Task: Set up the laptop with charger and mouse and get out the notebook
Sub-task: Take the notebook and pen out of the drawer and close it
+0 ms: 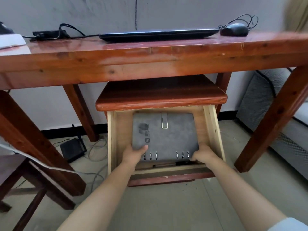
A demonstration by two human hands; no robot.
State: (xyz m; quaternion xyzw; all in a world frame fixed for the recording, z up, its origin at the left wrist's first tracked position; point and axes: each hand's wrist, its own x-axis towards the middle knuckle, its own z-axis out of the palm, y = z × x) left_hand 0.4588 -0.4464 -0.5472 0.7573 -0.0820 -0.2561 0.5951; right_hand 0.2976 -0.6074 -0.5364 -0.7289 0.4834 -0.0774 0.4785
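A grey ring-bound notebook (168, 135) lies in the pulled-out wooden drawer (212, 130) of a small cabinet under the desk. My left hand (134, 155) grips its near left corner, thumb on the cover. My right hand (202, 155) grips its near right corner. A black pen (176, 164) lies in the drawer just in front of the notebook. Up on the desk (150, 60), a closed black laptop (158, 34) lies in the middle, a black charger brick (48, 34) with its cable at the left and a black wired mouse (235, 30) at the right.
A white object (10, 41) sits on the desk's far left. On the floor to the left are a black router (73, 150) and loose cables (95, 150). A dark wooden chair (18, 177) stands at the lower left, a grey mesh unit (266, 104) at the right.
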